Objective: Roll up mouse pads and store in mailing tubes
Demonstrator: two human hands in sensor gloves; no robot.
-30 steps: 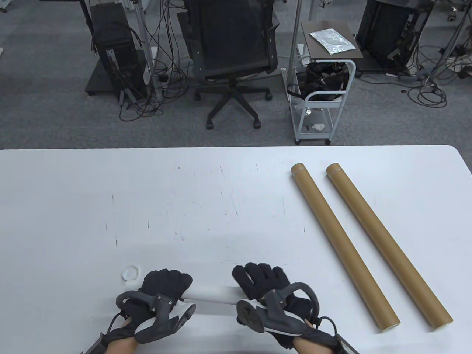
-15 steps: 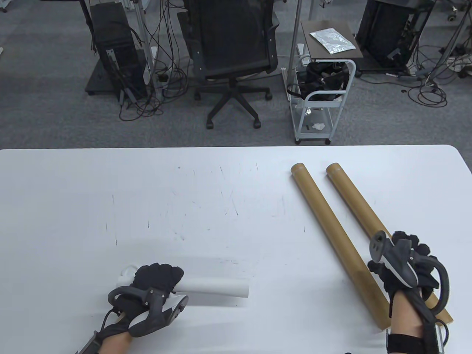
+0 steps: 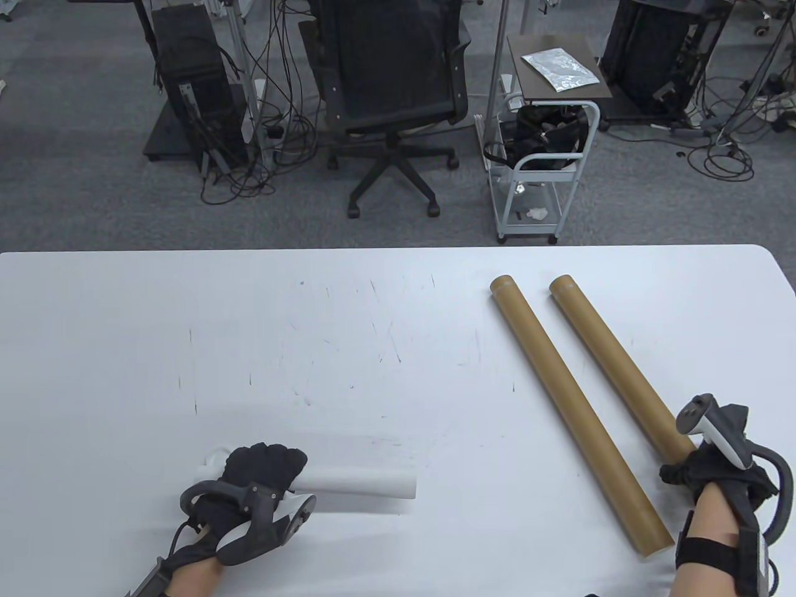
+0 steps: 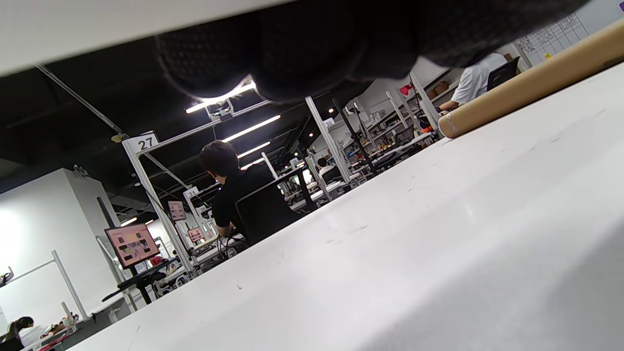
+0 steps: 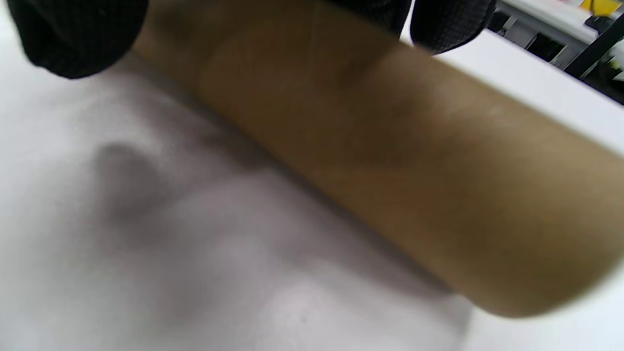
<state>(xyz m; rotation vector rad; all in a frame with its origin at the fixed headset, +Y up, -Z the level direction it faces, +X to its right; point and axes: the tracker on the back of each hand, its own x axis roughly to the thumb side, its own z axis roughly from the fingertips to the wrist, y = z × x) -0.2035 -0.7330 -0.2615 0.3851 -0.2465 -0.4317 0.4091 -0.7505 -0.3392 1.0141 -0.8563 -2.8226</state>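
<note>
**Rolled pad held, right tube gripped: risks and surroundings**

Item 1, pad (image 3: 357, 483): white, rolled, lying at the near left of the table (image 3: 373, 323). My left hand (image 3: 258, 482) is curled over its left end and pins it; the right end sticks out free. Risk, as I judge it: one hand on one end may let the free end spring loose and unroll, and a loosened roll would not fit the bore.

Item 2, right tube (image 3: 612, 364): brown card, lying diagonally at the right. My right hand (image 3: 715, 476) wraps its near end, fingers (image 5: 73, 34) curled round it in the right wrist view. Risk: gripped at the very end, the long tube may swing or sag when lifted and knock its neighbour.

Item 3, left tube (image 3: 575, 410): just beside the right one, roughly parallel, apart from it, untouched. It lies between the pad and the gripped tube, so I would have to carry over it.

Item 4, cap (image 3: 214, 455): small white disc, just beyond my left hand, mostly hidden.

Item 5, beyond the table: chair (image 3: 392, 87), cart (image 3: 541, 161), cables on the floor
</note>
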